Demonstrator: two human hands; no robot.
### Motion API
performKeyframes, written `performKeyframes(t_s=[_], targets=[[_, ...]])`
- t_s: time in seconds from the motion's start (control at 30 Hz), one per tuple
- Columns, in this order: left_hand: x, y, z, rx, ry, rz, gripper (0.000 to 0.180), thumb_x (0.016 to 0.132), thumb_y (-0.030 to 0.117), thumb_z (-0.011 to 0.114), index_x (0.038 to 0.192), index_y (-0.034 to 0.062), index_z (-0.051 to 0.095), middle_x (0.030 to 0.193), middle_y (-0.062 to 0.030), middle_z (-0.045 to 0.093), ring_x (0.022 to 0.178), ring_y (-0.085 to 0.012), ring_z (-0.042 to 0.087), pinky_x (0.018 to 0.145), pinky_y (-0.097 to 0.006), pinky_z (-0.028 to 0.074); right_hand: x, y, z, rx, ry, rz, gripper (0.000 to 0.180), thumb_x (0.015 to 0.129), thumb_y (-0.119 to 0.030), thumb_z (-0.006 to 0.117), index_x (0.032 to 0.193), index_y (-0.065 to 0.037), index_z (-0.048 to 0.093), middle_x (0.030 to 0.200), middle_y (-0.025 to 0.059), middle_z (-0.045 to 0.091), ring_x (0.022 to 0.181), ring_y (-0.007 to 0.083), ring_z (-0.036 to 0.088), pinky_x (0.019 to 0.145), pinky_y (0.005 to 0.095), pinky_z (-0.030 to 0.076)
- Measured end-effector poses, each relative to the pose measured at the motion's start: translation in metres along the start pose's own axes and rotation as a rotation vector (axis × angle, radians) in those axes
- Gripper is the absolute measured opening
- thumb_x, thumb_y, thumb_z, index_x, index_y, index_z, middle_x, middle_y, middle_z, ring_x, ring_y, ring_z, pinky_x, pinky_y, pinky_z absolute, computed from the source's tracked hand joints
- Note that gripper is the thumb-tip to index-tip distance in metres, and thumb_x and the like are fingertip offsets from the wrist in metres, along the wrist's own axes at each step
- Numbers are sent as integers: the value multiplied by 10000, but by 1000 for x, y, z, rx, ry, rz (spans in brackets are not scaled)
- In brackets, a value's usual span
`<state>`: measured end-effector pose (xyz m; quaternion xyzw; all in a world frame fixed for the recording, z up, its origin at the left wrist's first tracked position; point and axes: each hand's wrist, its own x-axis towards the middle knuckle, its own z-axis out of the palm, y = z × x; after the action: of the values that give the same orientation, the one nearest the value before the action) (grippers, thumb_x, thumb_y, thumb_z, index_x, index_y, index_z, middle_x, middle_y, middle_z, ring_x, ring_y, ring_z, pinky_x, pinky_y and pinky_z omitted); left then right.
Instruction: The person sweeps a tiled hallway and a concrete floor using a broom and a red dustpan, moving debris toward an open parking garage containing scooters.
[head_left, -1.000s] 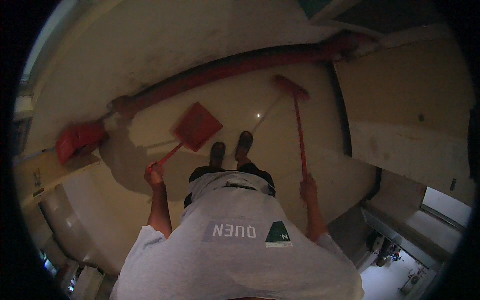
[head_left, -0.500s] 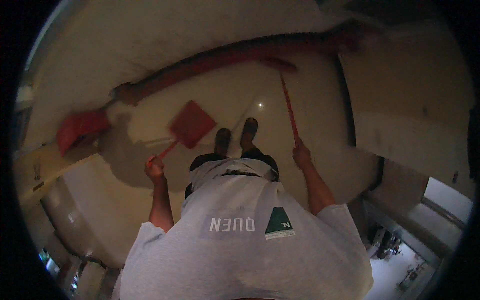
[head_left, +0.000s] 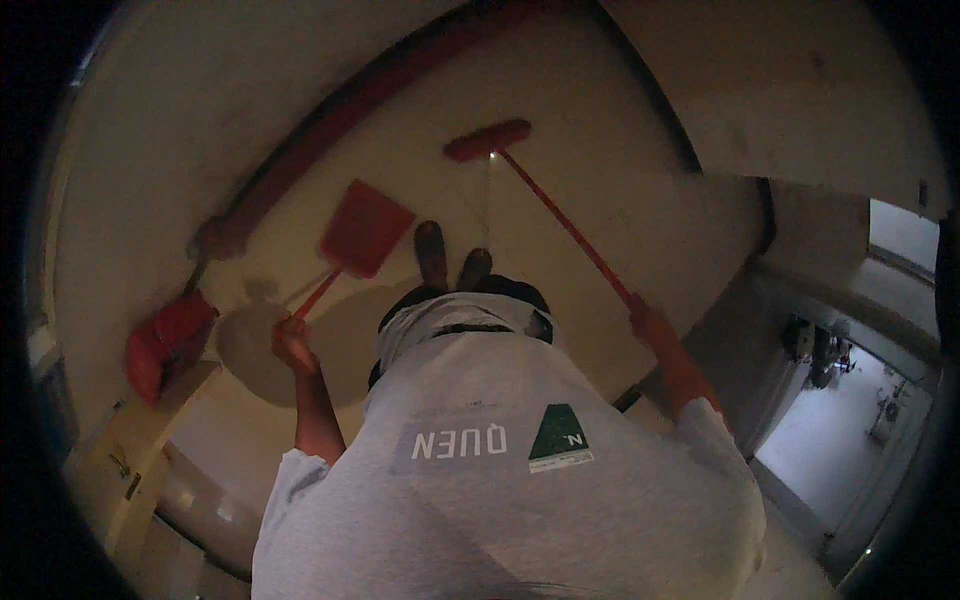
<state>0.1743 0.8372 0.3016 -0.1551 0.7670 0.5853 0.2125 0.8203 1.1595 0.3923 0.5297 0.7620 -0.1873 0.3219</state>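
My left hand (head_left: 294,343) is closed round the short handle of a red dustpan (head_left: 366,232), whose flat square pan is held out over the pale floor, left of my dark shoes (head_left: 430,254). In my right hand (head_left: 652,328) is the upper end of a long red broom (head_left: 565,220) handle. The handle slants away to the left, and the wide red broom head lies ahead of my feet. A gap of floor separates broom head and dustpan. Whether the pan touches the floor I cannot tell. Dim light and blur hide any small debris.
A red and dark band (head_left: 370,100) runs along the foot of the far wall. At the left is a red, box-like object (head_left: 172,345) beside a tan panel edge (head_left: 150,455). On the right, a doorway (head_left: 825,430) opens onto a brighter area.
The broom head has moved left and nearer, away from the wall band, and its handle now slants more. My view has turned and my feet have shifted. The dustpan stays in my left hand.
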Motion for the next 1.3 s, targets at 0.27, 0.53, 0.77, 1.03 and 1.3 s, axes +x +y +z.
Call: performKeyframes(t_s=[0.27, 0.53, 0.77, 1.03, 1.3], targets=[[0, 16, -5, 21, -148, 32, 189, 823, 157, 583, 917, -3, 617, 698, -40, 565, 619, -137, 540, 547, -261, 451, -250, 41, 54, 160, -52, 247, 418, 837, -197, 561, 1253, -168, 530, 1047, 200, 623, 953, 385, 594, 792, 455, 487], [-19, 60, -5, 145, -220, 77, 155, 845, 171, 583, 785, 28, 576, 701, -49, 554, 586, -147, 515, 521, -252, 423, -343, 58, 101, 229, 87, 274, 448, 827, -197, 566, 1273, -198, 518, 911, 173, 653, 809, 387, 616, 709, 462, 507], [-46, 67, -8, 74, -215, 145, 127, 835, 112, 562, 805, -11, 568, 733, -64, 550, 598, -168, 523, 534, -249, 444, -197, 0, 84, 275, -4, 185, 545, 832, -165, 526, 1356, -246, 402, 893, 152, 644, 813, 360, 613, 683, 479, 484], [-59, 74, -8, 61, -221, 158, 208, 797, 134, 564, 920, -30, 599, 817, -92, 560, 685, -196, 555, 578, -273, 485, -141, -46, 135, 299, 15, 116, 550, 815, -135, 543, 1339, -254, 424, 922, 138, 648, 820, 340, 627, 680, 471, 490], [-47, 72, 16, 148, -410, 96, 86, 775, 99, 545, 804, 21, 566, 749, -55, 529, 606, -158, 519, 496, -243, 421, -378, 28, 215, 243, -247, 534, 507, 853, -249, 535, 1347, -276, 425, 1014, 120, 652, 907, 343, 621, 776, 463, 499]])
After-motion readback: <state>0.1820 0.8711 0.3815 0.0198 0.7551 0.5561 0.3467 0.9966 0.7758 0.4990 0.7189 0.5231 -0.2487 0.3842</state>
